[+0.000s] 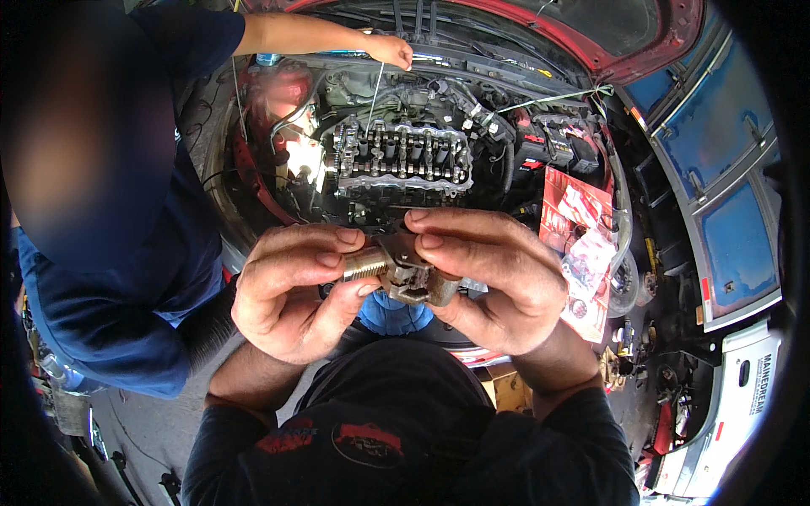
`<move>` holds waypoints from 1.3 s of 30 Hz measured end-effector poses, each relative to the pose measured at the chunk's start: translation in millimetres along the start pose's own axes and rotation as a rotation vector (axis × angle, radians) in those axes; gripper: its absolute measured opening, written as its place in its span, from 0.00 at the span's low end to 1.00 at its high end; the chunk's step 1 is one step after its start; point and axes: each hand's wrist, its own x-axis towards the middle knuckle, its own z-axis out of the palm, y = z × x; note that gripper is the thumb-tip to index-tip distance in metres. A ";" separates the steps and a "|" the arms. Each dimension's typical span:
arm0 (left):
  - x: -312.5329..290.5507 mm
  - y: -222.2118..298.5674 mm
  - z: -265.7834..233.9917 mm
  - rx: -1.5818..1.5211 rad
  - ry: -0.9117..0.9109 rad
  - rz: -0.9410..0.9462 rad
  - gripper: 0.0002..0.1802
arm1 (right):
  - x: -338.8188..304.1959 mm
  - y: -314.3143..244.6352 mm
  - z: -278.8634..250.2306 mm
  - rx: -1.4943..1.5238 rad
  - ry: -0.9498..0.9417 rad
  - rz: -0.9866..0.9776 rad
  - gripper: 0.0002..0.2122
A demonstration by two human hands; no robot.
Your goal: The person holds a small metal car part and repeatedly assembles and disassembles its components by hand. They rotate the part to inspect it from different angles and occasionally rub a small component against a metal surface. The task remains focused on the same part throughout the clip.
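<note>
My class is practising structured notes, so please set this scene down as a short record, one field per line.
Left hand: pinching the grooved cylinder of a metal part
Right hand: holding that part's other end
Ahead: uncovered cylinder head
Co-worker: hand at the top of a thin rod
Vehicle: red, hood raised
Right side: car battery, red sheet

free room over cylinder head [403, 155], co-worker's hand [390, 52] and rod [376, 94] at rear left

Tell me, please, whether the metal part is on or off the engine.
Off: left hand and right hand hold the metal part aloft.
</note>
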 end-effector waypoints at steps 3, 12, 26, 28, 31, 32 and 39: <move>1.6 -1.1 -3.1 0.047 -0.029 0.065 0.19 | -0.2 -1.4 -0.7 -0.044 -0.015 -0.049 0.15; 5.4 -0.4 -3.3 0.111 -0.043 0.154 0.19 | -1.5 4.9 1.0 0.064 -0.006 -0.058 0.17; 3.4 -2.1 5.9 -0.197 0.005 -0.281 0.26 | -13.1 -0.7 17.0 0.821 0.175 0.619 0.15; 3.6 -1.9 5.3 -0.176 -0.013 -0.285 0.25 | -12.7 -1.3 17.3 0.792 0.181 0.606 0.16; 4.2 -0.5 4.3 -0.147 -0.035 -0.313 0.24 | -11.7 -2.7 18.6 0.787 0.226 0.603 0.16; 4.3 -0.1 4.6 -0.144 -0.040 -0.310 0.24 | -11.5 -3.2 18.5 0.779 0.225 0.610 0.16; 5.6 -3.6 5.8 -0.140 -0.037 -0.322 0.23 | -11.8 -4.8 16.8 0.657 0.207 0.598 0.18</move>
